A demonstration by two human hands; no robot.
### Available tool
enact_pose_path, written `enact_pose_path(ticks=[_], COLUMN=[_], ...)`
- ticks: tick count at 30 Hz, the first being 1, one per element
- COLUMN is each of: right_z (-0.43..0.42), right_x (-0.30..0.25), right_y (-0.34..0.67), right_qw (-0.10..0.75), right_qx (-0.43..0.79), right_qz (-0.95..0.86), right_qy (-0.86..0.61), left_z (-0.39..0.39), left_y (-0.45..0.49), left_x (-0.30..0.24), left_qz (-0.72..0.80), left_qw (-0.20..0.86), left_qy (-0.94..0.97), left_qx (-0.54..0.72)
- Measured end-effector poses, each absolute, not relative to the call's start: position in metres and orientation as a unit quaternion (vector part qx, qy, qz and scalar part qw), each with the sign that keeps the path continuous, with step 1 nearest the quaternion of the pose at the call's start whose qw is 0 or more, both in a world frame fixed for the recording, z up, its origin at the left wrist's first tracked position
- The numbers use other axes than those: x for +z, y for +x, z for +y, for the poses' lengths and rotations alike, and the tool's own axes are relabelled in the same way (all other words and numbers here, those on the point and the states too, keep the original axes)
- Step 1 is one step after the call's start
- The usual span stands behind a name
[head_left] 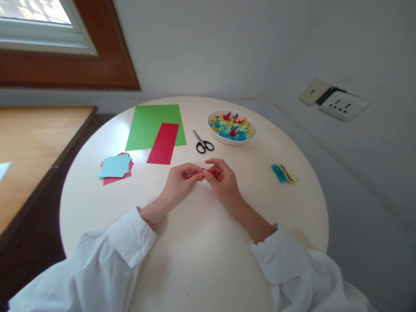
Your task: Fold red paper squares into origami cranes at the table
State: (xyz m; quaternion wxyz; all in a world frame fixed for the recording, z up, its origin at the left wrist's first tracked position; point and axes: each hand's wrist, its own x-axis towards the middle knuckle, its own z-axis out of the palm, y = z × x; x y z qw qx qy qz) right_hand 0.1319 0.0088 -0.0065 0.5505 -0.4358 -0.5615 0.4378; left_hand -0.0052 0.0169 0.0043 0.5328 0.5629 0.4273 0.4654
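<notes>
My left hand (180, 180) and my right hand (222, 180) meet over the middle of a round white table (195, 260). Both pinch a small folded piece of red paper (204, 172) between their fingertips. Most of the paper is hidden by my fingers. Both arms wear white sleeves.
A green sheet (146, 123) with a red strip (163, 143) on it lies at the back left, beside black scissors (203, 143). A white bowl (232, 140) holds several folded paper shapes. Blue and red squares (115, 168) lie left; coloured strips (284, 173) right. Wooden ledge (32, 147) at left.
</notes>
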Motion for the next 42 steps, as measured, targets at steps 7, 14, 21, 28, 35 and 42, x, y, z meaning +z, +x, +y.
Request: enact_pose_path(ticks=[7,14,21,28,35,42], right_z=[0.009,0.01,0.009,0.008,0.007,0.007], right_x=[-0.007,-0.005,-0.002,-0.004,-0.004,-0.001], right_y=[0.131,0.133,0.134,0.131,0.13,0.131], right_qw=[0.56,0.565,0.568,0.548,0.537,0.551], right_qx=[0.43,0.445,0.449,0.48,0.531,0.567], right_qz=[-0.561,-0.543,-0.54,-0.55,-0.521,-0.481], right_qy=[-0.431,-0.434,-0.429,-0.409,-0.399,-0.379], left_z=[0.017,0.019,0.016,0.018,0.016,0.017], left_y=[-0.007,-0.008,-0.01,-0.011,-0.012,-0.017], left_x=[0.004,0.005,0.008,0.001,0.003,0.006], left_qz=[0.397,0.371,0.361,0.394,0.383,0.329], left_qw=[0.588,0.617,0.645,0.562,0.555,0.604], left_qy=[0.528,0.517,0.499,0.627,0.65,0.637], left_qx=[0.466,0.463,0.453,0.368,0.351,0.349])
